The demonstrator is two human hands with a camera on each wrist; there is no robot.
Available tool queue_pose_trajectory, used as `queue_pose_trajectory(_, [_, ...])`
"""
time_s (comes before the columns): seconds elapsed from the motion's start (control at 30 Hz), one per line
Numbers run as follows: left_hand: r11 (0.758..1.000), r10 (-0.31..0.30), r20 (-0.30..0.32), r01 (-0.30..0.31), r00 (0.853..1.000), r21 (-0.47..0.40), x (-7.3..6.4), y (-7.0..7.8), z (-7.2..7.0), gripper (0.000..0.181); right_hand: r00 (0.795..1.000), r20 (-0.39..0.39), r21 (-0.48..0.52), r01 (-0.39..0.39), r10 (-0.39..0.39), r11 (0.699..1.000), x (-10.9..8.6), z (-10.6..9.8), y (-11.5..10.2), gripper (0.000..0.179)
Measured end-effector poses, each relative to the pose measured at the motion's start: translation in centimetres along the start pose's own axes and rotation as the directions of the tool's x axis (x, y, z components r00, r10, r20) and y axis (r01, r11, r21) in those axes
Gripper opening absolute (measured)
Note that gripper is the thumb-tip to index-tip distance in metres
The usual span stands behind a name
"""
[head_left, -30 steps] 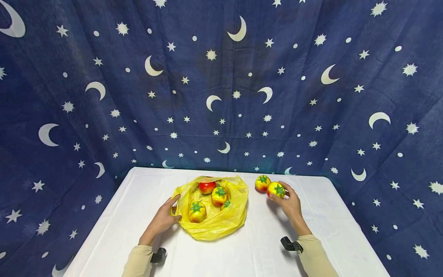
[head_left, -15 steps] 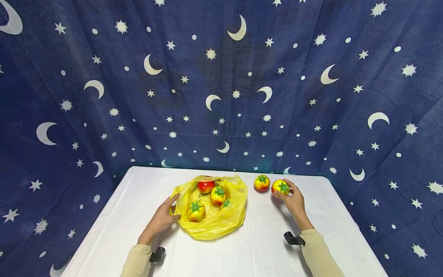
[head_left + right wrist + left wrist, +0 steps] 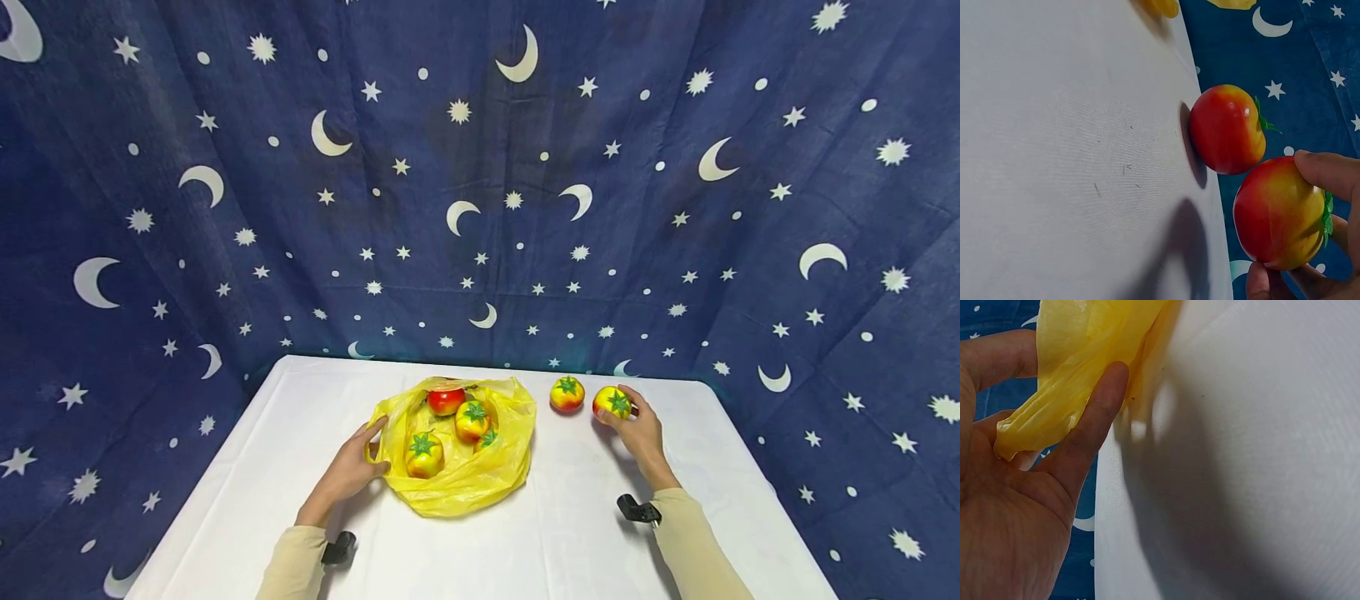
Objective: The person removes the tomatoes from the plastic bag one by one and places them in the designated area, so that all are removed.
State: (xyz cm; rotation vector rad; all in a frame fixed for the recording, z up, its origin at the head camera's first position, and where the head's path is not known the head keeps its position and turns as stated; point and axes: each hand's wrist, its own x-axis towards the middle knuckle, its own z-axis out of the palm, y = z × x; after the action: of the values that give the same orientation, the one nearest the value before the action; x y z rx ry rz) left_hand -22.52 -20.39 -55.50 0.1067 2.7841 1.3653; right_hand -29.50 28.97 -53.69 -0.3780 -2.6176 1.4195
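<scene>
A yellow plastic bag [image 3: 480, 487] lies spread on the table with its mouth facing up. My left hand [image 3: 356, 462] holds its left rim, the thin film [image 3: 1060, 419] running between thumb and fingers. Inside are several glossy tomatoes with green leafy tops, including a yellow one [image 3: 424, 457] near the front and a red one [image 3: 446, 402] at the back. My right hand [image 3: 641, 432] grips a red-and-yellow tomato [image 3: 1279, 215] by its sides, close over the table. Just left of it sits another tomato [image 3: 567, 395], apart from the held one.
A white cloth covers the table [image 3: 570, 533]. Behind it hangs a dark blue curtain [image 3: 420, 250] with moons and stars. Black wrist-worn devices, one on the left [image 3: 340, 547] and one on the right [image 3: 637, 509], jut inward from the sleeves.
My right hand has moved right with its tomato, opening a gap from the tomato beside it. The left hand stays at the bag's rim.
</scene>
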Motion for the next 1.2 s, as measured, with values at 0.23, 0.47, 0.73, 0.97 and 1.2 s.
queue_pose_trajectory(0.23, [0.999, -0.024, 0.005, 0.024, 1.0, 0.022, -0.1, 0.0, -0.1, 0.085, 1.0, 0.019, 0.001, -0.003, 0.003, 1.0, 0.5, 0.0, -0.1, 0.074])
queue_pose_trajectory(0.47, [1.0, -0.018, 0.01, 0.018, 1.0, 0.009, -0.2, 0.1, 0.0, 0.085, 1.0, 0.014, -0.018, 0.002, -0.002, 1.0, 1.3, 0.5, 0.3, 0.074])
queue_pose_trajectory(0.73, [1.0, -0.01, 0.006, 0.01, 1.0, 0.004, 0.0, 0.0, 0.2, 0.086, 1.0, 0.021, -0.04, 0.002, -0.002, 0.999, 2.1, 0.8, 0.7, 0.075])
queue_pose_trajectory(0.97, [1.0, -0.002, 0.005, 0.002, 1.0, -0.003, 0.2, 0.2, 0.2, 0.085, 1.0, 0.027, -0.056, -0.002, 0.003, 0.998, 2.6, 0.6, 0.8, 0.075])
queue_pose_trajectory(1.2, [1.0, 0.01, -0.004, -0.01, 1.0, 0.008, 0.0, 0.1, 0.2, 0.085, 0.997, 0.062, -0.081, -0.03, 0.035, 0.996, 2.9, 0.6, 1.7, 0.075])
